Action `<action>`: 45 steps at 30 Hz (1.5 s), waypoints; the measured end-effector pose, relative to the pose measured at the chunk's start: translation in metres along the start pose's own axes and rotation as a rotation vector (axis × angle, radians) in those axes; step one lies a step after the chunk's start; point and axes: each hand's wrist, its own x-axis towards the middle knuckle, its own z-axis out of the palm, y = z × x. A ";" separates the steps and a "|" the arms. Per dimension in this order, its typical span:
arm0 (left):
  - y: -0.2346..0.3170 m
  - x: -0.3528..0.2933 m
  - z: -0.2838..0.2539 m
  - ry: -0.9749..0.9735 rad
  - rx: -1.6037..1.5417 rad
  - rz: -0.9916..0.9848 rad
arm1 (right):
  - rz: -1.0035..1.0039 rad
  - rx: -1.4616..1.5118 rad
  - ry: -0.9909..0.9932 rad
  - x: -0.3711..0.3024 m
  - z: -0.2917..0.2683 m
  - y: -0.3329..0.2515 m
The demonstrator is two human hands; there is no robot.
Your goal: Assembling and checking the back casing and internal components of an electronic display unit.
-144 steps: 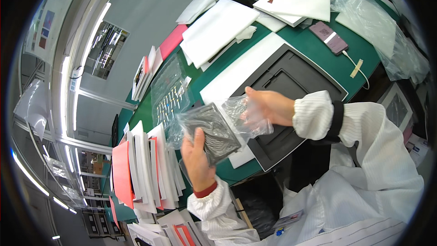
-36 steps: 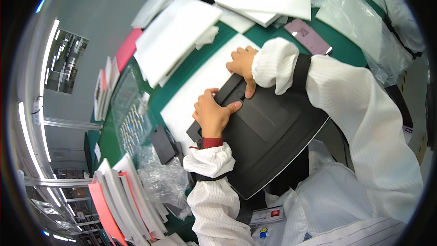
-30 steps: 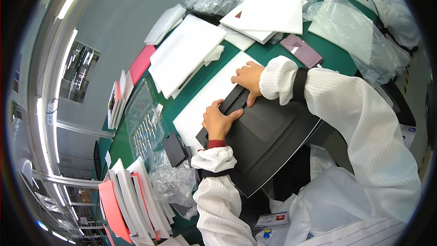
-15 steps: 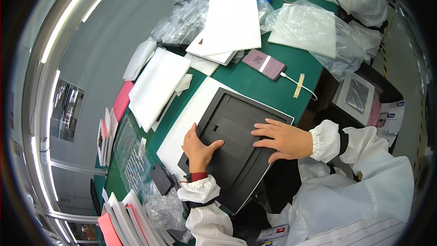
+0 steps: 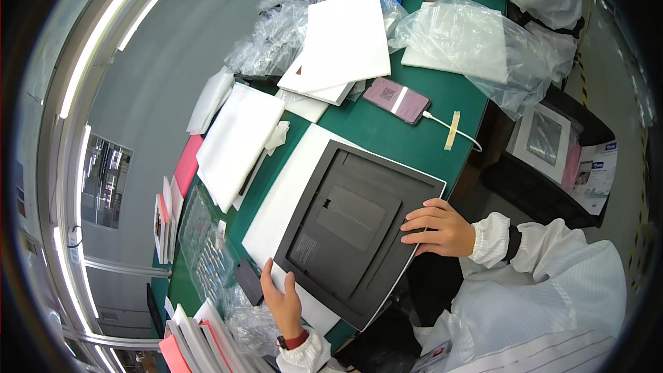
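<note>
A large black rectangular panel with a white outer edge [image 5: 311,217], probably the back of a picture frame or display, lies face down in front of me. Its surface has a recessed middle, a small square hole and faint raised lettering. My right hand [image 5: 445,229] rests on its right border with fingers stretched out; its thumb is partly hidden near the edge. Off the panel's lower left corner, my left hand [image 5: 284,304] is open, thumb and fingers apart, holding nothing. Under the panel, a white foam sheet [image 5: 271,211] shows along its left side.
A phone [image 5: 397,100] with a white cable taped down lies beyond the panel. White foam sheets [image 5: 347,41], clear plastic bags [image 5: 476,41] and a dark grey box [image 5: 248,280] lie around the green table [image 5: 387,135]. A bin [image 5: 545,173] stands at right; another person works at far right.
My left hand has lifted off the panel and moved down and left, past its corner. My right hand has slid outward to the right border. The view has shifted slightly.
</note>
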 end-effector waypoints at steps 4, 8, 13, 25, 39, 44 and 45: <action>-0.002 -0.035 0.014 0.051 -0.284 -0.201 | 0.036 -0.024 0.102 -0.001 0.004 -0.005; -0.012 -0.051 0.029 0.169 -0.326 -0.231 | 0.052 0.032 0.160 0.000 0.007 -0.005; -0.017 -0.054 0.030 0.163 -0.150 -0.156 | 0.038 0.009 0.158 0.004 0.005 -0.007; -0.027 -0.055 0.033 0.146 -0.174 -0.124 | -0.056 -0.049 0.194 0.032 -0.009 -0.018; -0.023 0.032 -0.013 0.204 -0.285 0.066 | -0.209 -0.105 0.353 0.228 -0.015 -0.018; -0.007 0.060 -0.008 0.430 -0.592 0.148 | -0.048 0.001 0.612 0.222 0.001 0.000; -0.004 0.065 -0.003 0.475 -0.638 0.124 | 0.051 0.077 0.605 0.216 0.010 0.018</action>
